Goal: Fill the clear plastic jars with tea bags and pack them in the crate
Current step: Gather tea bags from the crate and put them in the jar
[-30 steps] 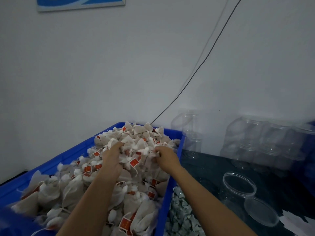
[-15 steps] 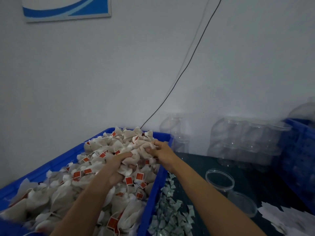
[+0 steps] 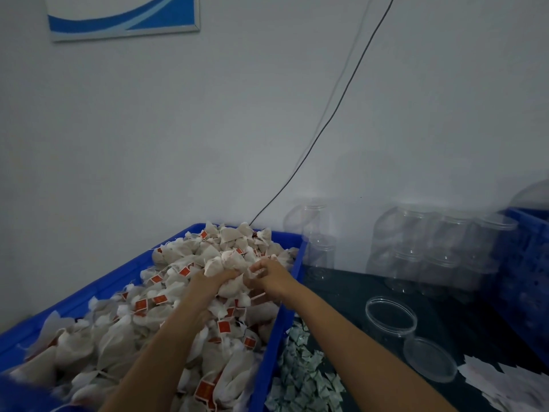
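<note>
Here both hands scoop soft white paper tea bags with red tags (image 3: 225,263) from the big blue plastic bin (image 3: 89,295). The left hand (image 3: 212,279) and right hand (image 3: 269,276) curl around a bunch. The bags look light and squashy, so hold gently underneath. The open clear plastic jar (image 3: 390,318) waits nearby.

Two bare forearms in view, left hand (image 3: 212,281) and right hand (image 3: 271,276) ungloved, no sleeves visible to the frame edge, no rings, watch, bands or markings discernible, fingernails too blurred to assess

2 hands (image 3: 214,281) – 1 open jar (image 3: 390,318), 1 lid (image 3: 430,358)
</note>
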Tool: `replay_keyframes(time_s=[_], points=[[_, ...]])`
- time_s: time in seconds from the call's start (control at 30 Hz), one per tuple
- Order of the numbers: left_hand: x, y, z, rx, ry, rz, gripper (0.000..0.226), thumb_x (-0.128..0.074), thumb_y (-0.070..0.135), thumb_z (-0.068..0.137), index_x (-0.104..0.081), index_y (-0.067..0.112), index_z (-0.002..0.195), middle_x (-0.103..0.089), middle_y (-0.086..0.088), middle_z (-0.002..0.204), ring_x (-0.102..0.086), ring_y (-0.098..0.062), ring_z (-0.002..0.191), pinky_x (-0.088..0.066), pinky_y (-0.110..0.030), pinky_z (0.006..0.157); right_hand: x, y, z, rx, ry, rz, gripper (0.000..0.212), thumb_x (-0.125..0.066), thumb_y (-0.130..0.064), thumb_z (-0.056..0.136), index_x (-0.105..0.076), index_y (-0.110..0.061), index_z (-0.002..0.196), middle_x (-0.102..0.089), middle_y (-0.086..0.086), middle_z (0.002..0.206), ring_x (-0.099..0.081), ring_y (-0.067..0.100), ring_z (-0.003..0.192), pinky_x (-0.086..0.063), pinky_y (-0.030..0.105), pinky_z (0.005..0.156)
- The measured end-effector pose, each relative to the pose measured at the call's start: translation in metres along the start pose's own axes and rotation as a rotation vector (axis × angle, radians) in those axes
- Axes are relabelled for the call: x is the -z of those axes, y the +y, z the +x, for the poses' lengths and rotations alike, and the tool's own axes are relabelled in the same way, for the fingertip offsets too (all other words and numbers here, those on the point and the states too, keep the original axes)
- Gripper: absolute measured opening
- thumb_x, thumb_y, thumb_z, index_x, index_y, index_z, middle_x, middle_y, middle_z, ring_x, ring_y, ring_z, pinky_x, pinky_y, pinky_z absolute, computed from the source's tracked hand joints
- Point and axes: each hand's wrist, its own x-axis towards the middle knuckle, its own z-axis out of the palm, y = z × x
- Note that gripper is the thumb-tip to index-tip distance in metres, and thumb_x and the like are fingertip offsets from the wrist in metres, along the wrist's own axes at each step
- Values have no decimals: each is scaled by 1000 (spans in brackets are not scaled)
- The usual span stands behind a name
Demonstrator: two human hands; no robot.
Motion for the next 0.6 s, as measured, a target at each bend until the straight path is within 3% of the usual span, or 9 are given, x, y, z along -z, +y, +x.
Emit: replay_keyframes(time_s=[0.07, 0.17, 0.23, 0.3, 0.33, 0.43, 0.5, 0.6], points=[[0, 3, 4, 31, -37, 19, 27, -71, 19, 85, -59, 3, 102, -65, -13, 91, -63, -24, 70, -51, -33, 58, 6, -1, -3, 22, -44, -4, 34, -63, -13, 92, -49, -16, 122, -57, 3, 104, -64, 14, 81, -59, 31, 69], [-5, 11, 8, 54, -71, -11, 39, -69, 18, 86, -57, -4, 116, -65, -25, 109, -65, -30, 81, -54, -35, 62, 22, -6, -13, 52, -77, 48, 33, -68, -19, 88, -49, -28, 113, -57, -1, 105, -66, 14, 82, -59, 28, 63], [-22, 19, 2, 35, -105, -77, 29, -62, 14, 90, -58, -6, 111, -67, -23, 92, -66, -25, 71, -54, -26, 51, 34, -8, -21, 90, -86, 86, 43, -71, -12, 85, -48, -25, 118, -59, 4, 107, -67, 17, 85, -60, 29, 63], [-46, 26, -8, 54, -164, -220, 14, -54, 12, 94, -59, 0, 89, -67, -14, 60, -65, -17, 53, -50, -21, 40, 47, -8, -30, 141, -18, 62, 53, -73, -6, 81, -46, -20, 125, -59, 5, 108, -65, 18, 90, -59, 29, 63], [-59, 31, -15, 70, -202, -306, 19, -51, 11, 96, -58, 2, 81, -65, -11, 52, -64, -16, 46, -48, -20, 37, 55, -9, -35, 158, 34, 40, 54, -74, -6, 80, -45, -19, 124, -59, 5, 107, -65, 19, 92, -60, 29, 64], [-95, 41, -28, 139, -366, -510, 23, -53, 13, 94, -61, 2, 75, -62, -10, 52, -59, -15, 38, -45, -18, 34, 80, -10, -54, 200, 199, 45, 41, -73, -11, 82, -46, -17, 113, -64, 7, 94, -68, 15, 78, -58, 26, 62], [-117, 45, -31, 149, -385, -562, 22, -53, 14, 95, -59, 2, 78, -60, -7, 51, -54, -10, 36, -39, -14, 31, 100, -11, -67, 251, 339, 7, 31, -70, -12, 85, -48, -14, 107, -64, 7, 83, -66, 8, 63, -55, 21, 55], [-154, 41, -34, 159, -389, -598, 19, -54, 16, 96, -58, -2, 101, -61, -11, 71, -54, -11, 49, -39, -14, 31, 131, -8, -87, 332, 552, -63, 10, -64, -11, 90, -56, -11, 96, -67, 15, 86, -66, 19, 67, -57, 27, 63]])
